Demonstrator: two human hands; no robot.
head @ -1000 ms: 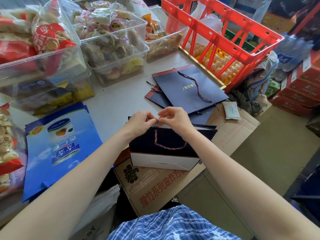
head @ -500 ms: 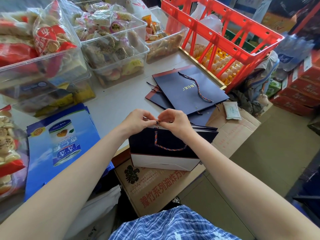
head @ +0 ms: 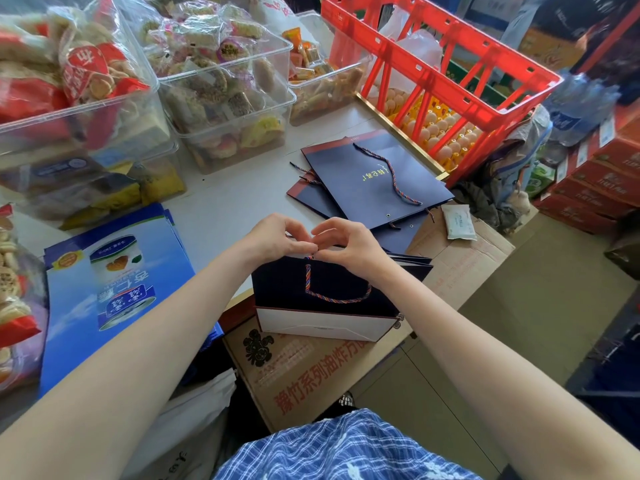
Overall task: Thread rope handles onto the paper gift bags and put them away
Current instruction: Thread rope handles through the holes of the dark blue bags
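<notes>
While bag (head: 325, 289) stands on box (head: 311, 368): left hand (head: 277, 237) and right hand (head: 349, 244) pinching rope (head: 332, 297) end at top edge, presumably to thread or knot it.

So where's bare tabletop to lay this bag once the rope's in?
One bare patch of table: between the clear tubs, the blue packets, the navy bag stack and the hands. Behind it, tubs and the red crate crowd the table.
</notes>
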